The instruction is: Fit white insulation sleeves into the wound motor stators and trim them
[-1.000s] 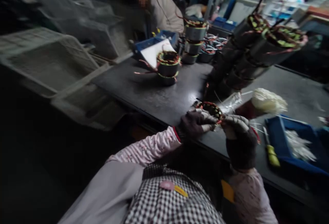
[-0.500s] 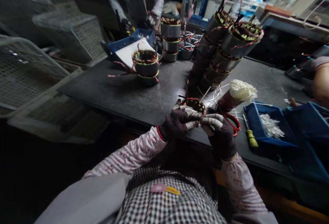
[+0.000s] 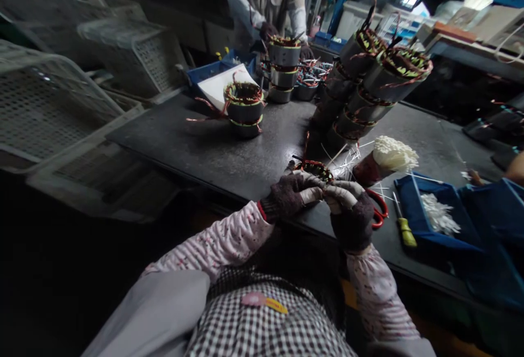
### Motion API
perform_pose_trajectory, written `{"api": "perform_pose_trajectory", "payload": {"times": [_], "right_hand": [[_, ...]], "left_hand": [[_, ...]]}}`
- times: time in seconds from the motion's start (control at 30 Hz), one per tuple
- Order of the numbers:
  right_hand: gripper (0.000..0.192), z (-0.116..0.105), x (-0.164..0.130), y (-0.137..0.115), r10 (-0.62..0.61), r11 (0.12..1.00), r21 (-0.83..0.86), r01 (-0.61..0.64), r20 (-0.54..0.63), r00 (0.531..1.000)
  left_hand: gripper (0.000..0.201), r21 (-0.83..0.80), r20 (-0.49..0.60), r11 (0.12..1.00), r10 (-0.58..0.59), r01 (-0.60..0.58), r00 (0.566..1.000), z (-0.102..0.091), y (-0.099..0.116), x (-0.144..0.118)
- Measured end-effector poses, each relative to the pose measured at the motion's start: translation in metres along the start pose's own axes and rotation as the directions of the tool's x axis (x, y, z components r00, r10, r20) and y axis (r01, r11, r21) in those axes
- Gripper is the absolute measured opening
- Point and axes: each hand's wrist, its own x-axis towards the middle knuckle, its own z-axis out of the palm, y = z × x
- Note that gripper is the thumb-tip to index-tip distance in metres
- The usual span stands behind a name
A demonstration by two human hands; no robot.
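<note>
A motor stator (image 3: 314, 168) with copper windings and yellow-green insulation tips stands at the table's near edge, mostly hidden behind my hands. My left hand (image 3: 292, 193), in a dark glove with pale-wrapped fingers, curls around its left and near side. Gloved the same way, my right hand (image 3: 350, 209) is closed at the near right rim, its fingertips meeting the left ones. Whatever the right fingertips pinch is hidden. Red-handled scissors (image 3: 379, 208) lie beside the right hand. Just beyond, a bundle of white ties (image 3: 395, 154) leans in a dark red holder, with loose white strips around it.
Stacked stators (image 3: 356, 108) stand tall at the back right, another stack (image 3: 283, 76) at the back centre, two more (image 3: 244, 107) left. A yellow-handled screwdriver (image 3: 406, 231) lies beside a blue bin (image 3: 426, 182) holding white pieces. A co-worker (image 3: 266, 2) stands across the table.
The view has shifted, so the table's things sit farther right. Across the table the co-worker's hands have moved to the centre stack. My hands stay at the stator, fingers slightly shifted.
</note>
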Motion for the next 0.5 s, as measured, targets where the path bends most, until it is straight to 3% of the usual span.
{"api": "perform_pose_trajectory", "payload": {"times": [0.13,0.23,0.5], "right_hand": [[0.010,0.005,0.003,-0.002,0.000,1.000,-0.005,0.000,-0.014,1.000],[0.009,0.010,0.003,-0.001,0.039,0.998,0.058,-0.037,-0.031,0.999],[0.011,0.005,0.011,-0.020,0.067,0.998,-0.013,-0.069,-0.126,0.990]], "left_hand": [[0.042,-0.013,-0.010,0.996,-0.084,0.083,0.996,0.001,0.004,0.001],[0.037,0.037,0.002,0.997,-0.068,0.068,0.998,0.002,0.005,0.001],[0.018,0.456,-0.078,0.890,0.041,-0.001,0.996,0.006,-0.004,-0.004]]}}
